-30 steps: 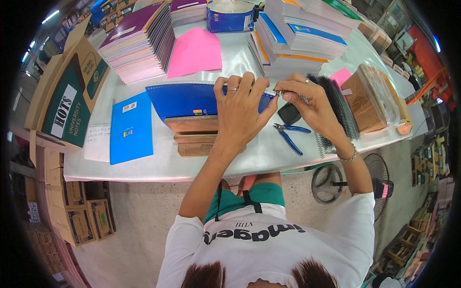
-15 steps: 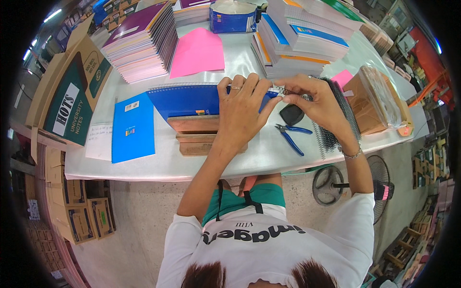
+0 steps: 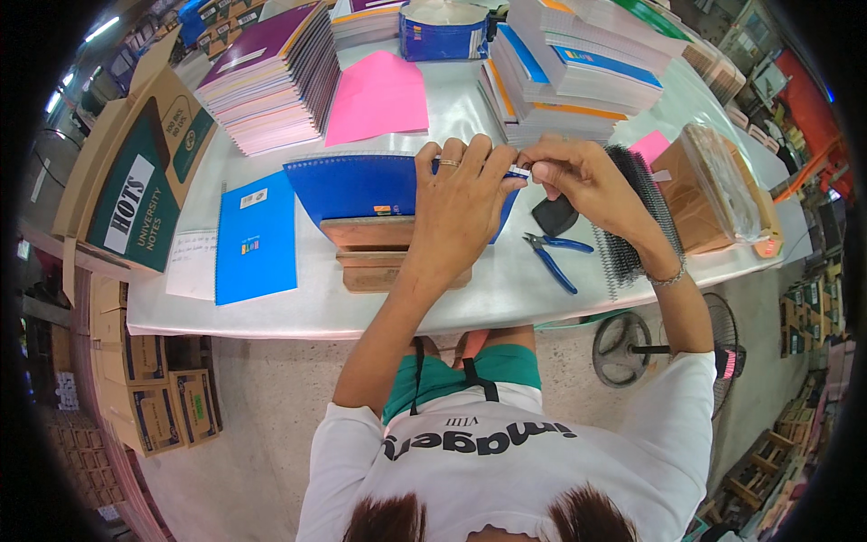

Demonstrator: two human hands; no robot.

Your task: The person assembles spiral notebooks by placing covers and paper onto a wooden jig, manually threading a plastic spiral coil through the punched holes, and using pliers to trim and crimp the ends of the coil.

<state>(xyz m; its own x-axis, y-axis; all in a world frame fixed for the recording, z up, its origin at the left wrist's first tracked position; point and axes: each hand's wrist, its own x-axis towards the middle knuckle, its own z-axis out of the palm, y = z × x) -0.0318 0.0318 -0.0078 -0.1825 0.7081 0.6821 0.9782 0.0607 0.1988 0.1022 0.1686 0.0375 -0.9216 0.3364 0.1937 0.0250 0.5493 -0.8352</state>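
Observation:
A dark blue notebook (image 3: 357, 190) stands upright, holes along its top edge, in a slotted wooden block (image 3: 366, 237). My left hand (image 3: 462, 181) is closed over its top edge, right of the middle, fingers behind and thumb in front. At the notebook's top right corner my right hand (image 3: 587, 181) pinches the end of a spiral wire, now mostly hidden by the fingers. Below that hand lie a black rounded object (image 3: 554, 217) and blue-handled pliers (image 3: 558, 262). Several dark spiral wires (image 3: 639, 226) lie beside my right wrist.
A light blue notebook (image 3: 256, 239) lies left of the block, over a written sheet (image 3: 191, 262). Notebook stacks (image 3: 275, 86) (image 3: 569, 99), a pink sheet (image 3: 379, 99) and a blue round container (image 3: 444, 36) stand farther back. Cartons flank the table: an open box (image 3: 135, 181) left, a brown one (image 3: 700, 199) right.
My right fingers have drawn in against the notebook's corner, and the wire coil that showed there is now mostly covered. The left hand keeps its grip. The whole view has shifted slightly.

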